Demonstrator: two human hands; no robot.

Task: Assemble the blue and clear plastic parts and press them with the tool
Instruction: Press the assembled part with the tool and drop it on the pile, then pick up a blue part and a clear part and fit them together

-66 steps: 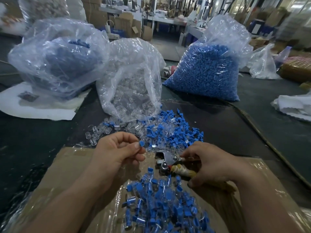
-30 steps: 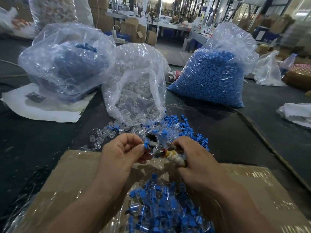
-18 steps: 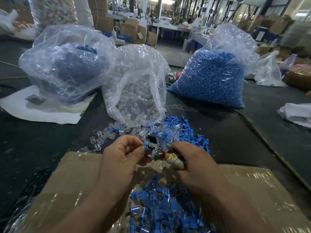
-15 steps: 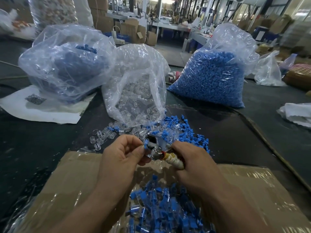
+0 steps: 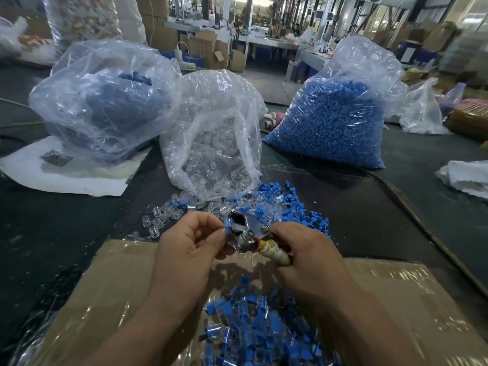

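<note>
My left hand (image 5: 190, 249) pinches a small blue and clear part (image 5: 228, 223) between thumb and forefinger, its tip at the jaws of the metal pressing tool (image 5: 247, 231). My right hand (image 5: 303, 254) grips the tool's taped handle (image 5: 273, 253), fingers wrapped round it. Both hands hover above a cardboard box lined with plastic (image 5: 118, 286). In the box lies a heap of assembled blue and clear parts (image 5: 258, 328). Loose blue parts (image 5: 298, 207) and clear parts (image 5: 161, 217) are scattered on the dark table just beyond the hands.
An open bag of clear parts (image 5: 214, 154) stands behind the hands. A bag of blue parts (image 5: 332, 114) stands at the back right, another bag (image 5: 105, 101) at the back left on a white sheet (image 5: 52, 175). White plastic (image 5: 467, 178) lies far right.
The hands came together: the tool rose from the box edge to meet the part in my left hand. Over the last half second both hands stay nearly still.
</note>
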